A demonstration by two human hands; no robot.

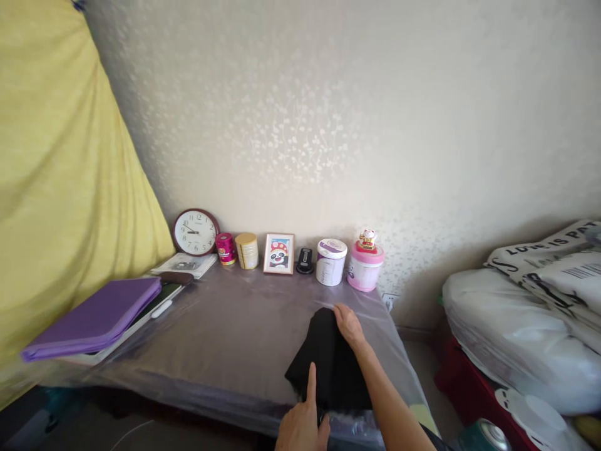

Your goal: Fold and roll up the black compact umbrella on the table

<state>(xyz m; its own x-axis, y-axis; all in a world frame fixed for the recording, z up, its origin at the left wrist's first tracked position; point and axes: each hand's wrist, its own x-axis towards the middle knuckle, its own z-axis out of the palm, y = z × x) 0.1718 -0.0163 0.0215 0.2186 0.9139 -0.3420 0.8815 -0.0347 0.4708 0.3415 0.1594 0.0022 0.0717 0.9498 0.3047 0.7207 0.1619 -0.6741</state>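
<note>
Black cloth, right grip curled at its edge, left grip parted

Black cloth on the plastic-covered bench
Your right hand touches its far edge; your left hand, index finger extended, is at its near end. Along the wall stand a clock, a framed panda picture and two lidded tubs.
</note>
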